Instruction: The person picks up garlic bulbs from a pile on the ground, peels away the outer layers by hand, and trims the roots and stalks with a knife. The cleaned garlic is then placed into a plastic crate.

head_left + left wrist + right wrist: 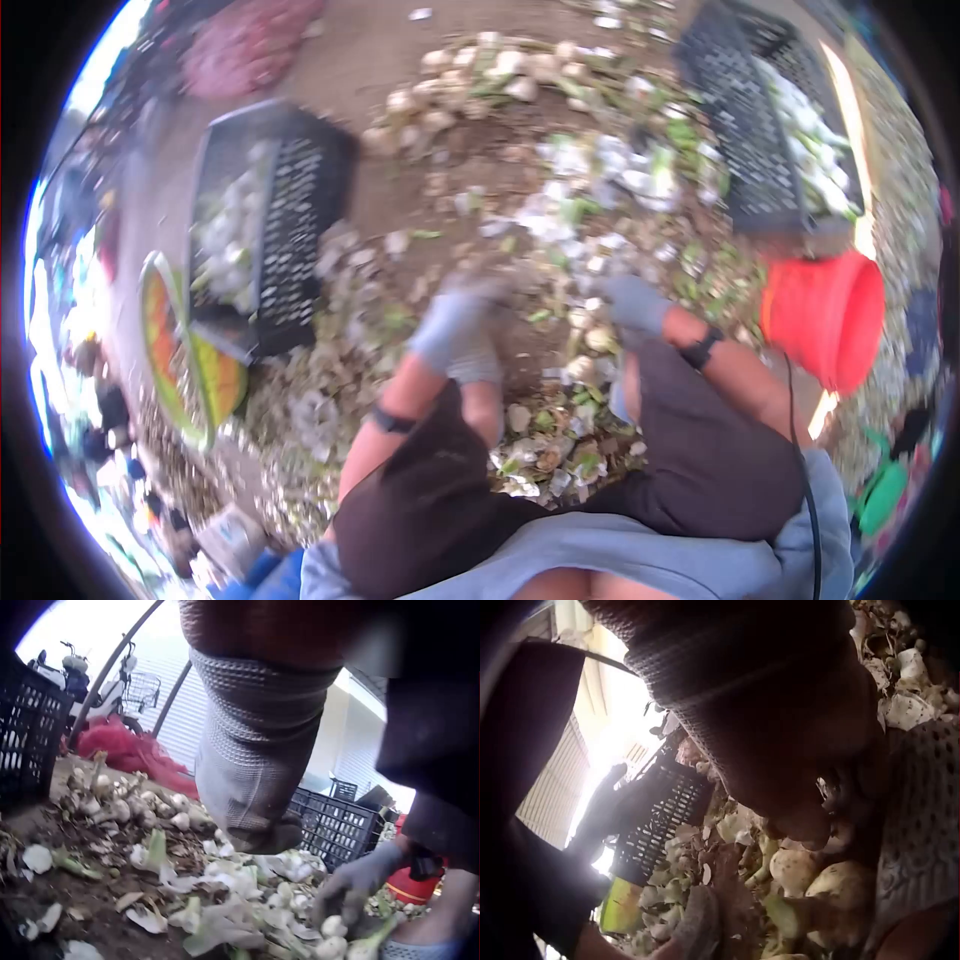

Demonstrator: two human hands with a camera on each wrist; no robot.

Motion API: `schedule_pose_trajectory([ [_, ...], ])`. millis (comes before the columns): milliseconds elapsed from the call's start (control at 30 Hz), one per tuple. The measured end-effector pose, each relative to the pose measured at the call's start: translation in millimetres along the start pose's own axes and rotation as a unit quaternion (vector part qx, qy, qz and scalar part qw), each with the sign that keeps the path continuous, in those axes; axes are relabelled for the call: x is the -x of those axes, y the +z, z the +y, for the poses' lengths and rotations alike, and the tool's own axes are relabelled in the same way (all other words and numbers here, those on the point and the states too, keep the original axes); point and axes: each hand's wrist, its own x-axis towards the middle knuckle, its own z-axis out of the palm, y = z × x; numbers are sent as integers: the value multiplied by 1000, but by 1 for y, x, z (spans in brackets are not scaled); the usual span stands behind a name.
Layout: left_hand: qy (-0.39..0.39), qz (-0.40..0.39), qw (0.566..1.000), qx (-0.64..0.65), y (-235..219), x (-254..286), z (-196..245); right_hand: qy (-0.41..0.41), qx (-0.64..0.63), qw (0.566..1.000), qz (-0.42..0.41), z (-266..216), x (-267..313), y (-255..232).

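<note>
Left of the red plastic bucket point(835, 320), your grey-gloved left hand point(455, 325) blurs toward its fingers; shadow swallows the fingertips of your grey-gloved right hand point(795, 765) (whether they touch the pale, round bulbs point(844, 886), you can't tell).

My head feed is bright yet soft, its fisheye edges bowed, with blue-white glare at far left and black corners; motion blurs the left hand point(455, 320). On the left wrist camera, I get the upper left burned out to white. My right wrist view is dim, backlit from the left, the right hand point(787, 735) sunk in shadow.
</note>
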Motion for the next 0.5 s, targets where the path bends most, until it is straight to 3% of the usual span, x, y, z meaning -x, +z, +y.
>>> schedule_pose_trajectory([
  [33,-63,-8,987,147,25,4,16,-20,-111,993,39,-11,-2,-4],
  [67,-11,-27,999,-41,26,-5,3,-38,-221,972,70,-29,-3,-18],
  [133,12,17,994,-110,42,-16,-8,-107,-278,950,97,-76,-4,-51],
  [167,26,33,985,-168,48,-11,21,-134,-337,922,135,-91,-3,-63],
  [200,54,75,983,-157,48,-12,24,-144,-335,922,132,-104,-6,-70],
  [267,85,113,979,-147,47,-14,24,-156,-614,759,148,-122,-7,-78],
  [300,115,115,983,-90,45,-15,23,-157,-613,759,150,-118,-9,-78],
  [367,146,114,982,-33,43,-15,19,-3,-754,651,86,-106,-16,-78],
  [400,183,124,969,-107,46,-11,25,3,-766,642,27,-107,-14,-81],
  [500,303,186,895,-270,49,-16,23,11,-777,628,42,-120,-21,-68],
])
